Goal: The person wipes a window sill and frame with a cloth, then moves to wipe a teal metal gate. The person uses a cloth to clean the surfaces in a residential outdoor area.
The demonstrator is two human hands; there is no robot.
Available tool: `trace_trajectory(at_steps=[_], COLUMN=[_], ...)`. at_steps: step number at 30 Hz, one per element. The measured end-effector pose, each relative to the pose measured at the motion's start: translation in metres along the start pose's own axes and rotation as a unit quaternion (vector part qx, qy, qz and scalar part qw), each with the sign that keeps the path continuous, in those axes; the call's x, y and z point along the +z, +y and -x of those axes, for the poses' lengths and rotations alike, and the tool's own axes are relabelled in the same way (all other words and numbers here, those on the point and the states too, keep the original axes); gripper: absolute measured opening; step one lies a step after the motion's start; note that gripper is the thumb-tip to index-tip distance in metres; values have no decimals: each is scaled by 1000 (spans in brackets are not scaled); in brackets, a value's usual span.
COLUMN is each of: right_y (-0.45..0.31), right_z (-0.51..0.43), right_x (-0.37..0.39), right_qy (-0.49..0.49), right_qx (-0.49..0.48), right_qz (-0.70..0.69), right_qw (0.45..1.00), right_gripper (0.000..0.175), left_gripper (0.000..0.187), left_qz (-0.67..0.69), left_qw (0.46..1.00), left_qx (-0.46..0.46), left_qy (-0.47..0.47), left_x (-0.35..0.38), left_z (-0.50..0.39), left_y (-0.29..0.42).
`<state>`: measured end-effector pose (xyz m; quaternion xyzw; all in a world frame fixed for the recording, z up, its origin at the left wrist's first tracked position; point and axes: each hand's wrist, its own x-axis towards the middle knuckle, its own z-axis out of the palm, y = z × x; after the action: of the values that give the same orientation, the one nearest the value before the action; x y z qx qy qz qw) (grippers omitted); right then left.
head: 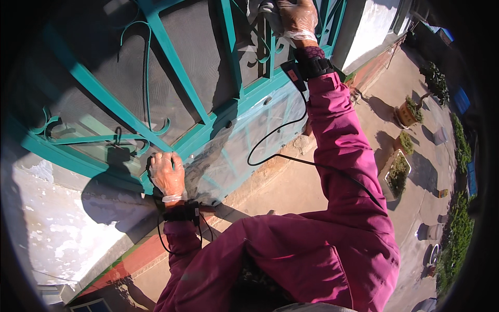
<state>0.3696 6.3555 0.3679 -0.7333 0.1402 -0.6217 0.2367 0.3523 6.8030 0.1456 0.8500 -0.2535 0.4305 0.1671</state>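
My left hand [167,171], in a clear plastic glove, has its fingers curled at the edge of the teal metal frame [191,142]. Scrolled teal bars [147,78] cross the dark mesh screen [187,50] beside it. High at the top of the view, my right hand [300,17], gloved the same way, reaches to the far part of the grille. A dark grey cloth-like thing [271,17] shows at its left side, and the fingers look closed on it; part of it is hidden. A wrinkled clear plastic sheet [234,150] covers the panel below the frame.
A black cable [251,150] loops from a device [294,74] at my right wrist. Peeling white wall [58,218] lies at left. Potted plants [407,111], a planter [395,175] and a bucket [434,232] stand on the concrete ground [300,187] to the right.
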Motion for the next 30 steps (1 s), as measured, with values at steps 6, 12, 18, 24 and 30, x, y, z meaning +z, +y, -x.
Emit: trace_trajectory(at_steps=[6, 12, 18, 24, 30], right_y=[0, 55, 93, 127, 128], right_z=[29, 92, 128, 132, 220], right_x=[4, 17, 16, -3, 29], right_qy=[-17, -125, -56, 5, -144], right_qx=[-128, -65, 19, 111, 201], right_qz=[-8, 129, -22, -185, 19], right_qw=[992, 981, 998, 976, 969], right_gripper=[36, 50, 44, 39, 54], left_gripper=[10, 10, 12, 10, 13], left_qz=[-15, -39, -29, -47, -89], left_qw=[1000, 999, 998, 995, 993], left_qx=[-18, -22, -43, -80, -72], left_qy=[-8, -3, -34, -27, -18], left_x=[-2, -1, 0, 7, 12], left_z=[-3, -4, -4, 3, 7], left_y=[5, 10, 11, 10, 6])
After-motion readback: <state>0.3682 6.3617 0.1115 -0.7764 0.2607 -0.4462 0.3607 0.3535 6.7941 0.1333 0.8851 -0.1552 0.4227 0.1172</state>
